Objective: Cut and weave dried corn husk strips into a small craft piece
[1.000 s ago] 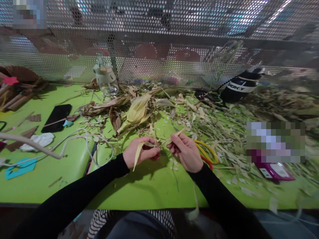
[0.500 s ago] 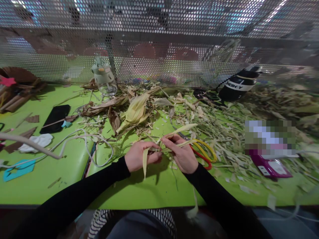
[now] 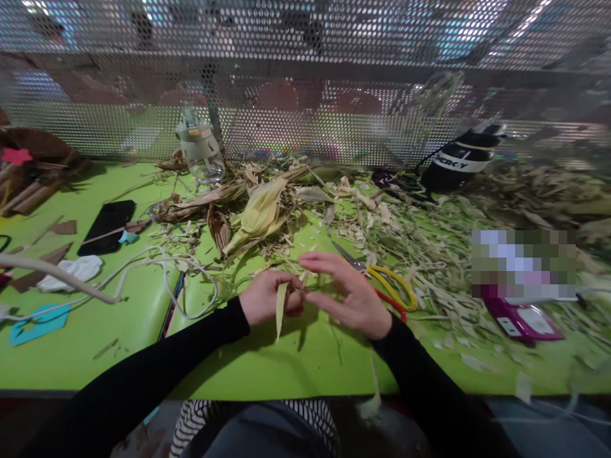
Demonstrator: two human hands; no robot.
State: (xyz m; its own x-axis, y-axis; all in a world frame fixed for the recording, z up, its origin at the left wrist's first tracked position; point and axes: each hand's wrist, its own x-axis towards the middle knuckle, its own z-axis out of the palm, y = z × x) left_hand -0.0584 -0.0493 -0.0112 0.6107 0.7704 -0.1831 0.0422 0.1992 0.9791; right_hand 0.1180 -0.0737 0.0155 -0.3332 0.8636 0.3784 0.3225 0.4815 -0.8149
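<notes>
Pinched in my left hand point(image 3: 272, 296) is a pale corn husk strip point(image 3: 280, 313), one end of it hanging below the fingers. My right hand point(image 3: 351, 294) is just to the right, thumb and fingers apart, its fingertips close to the left hand; part of the husk between the two hands is blurred. Behind and beside the right hand lie scissors point(image 3: 392, 287) with yellow and red handles and the blades pointing up-left. A yellow-green corn husk bundle point(image 3: 260, 213) rests on the green table point(image 3: 229, 366) beyond both hands.
Husk scraps point(image 3: 429, 254) cover the right and back. A clear bottle point(image 3: 203, 152) and a black bottle point(image 3: 458, 159) stand near the perforated metal screen point(image 3: 286, 114). To the left lie a phone point(image 3: 107, 226) and white cables point(image 3: 165, 273). A purple power strip point(image 3: 525, 318) is on the right.
My right hand has let go of the husk strips, opened its fingers and shifted slightly right. My left hand keeps its pinch in nearly the same place.
</notes>
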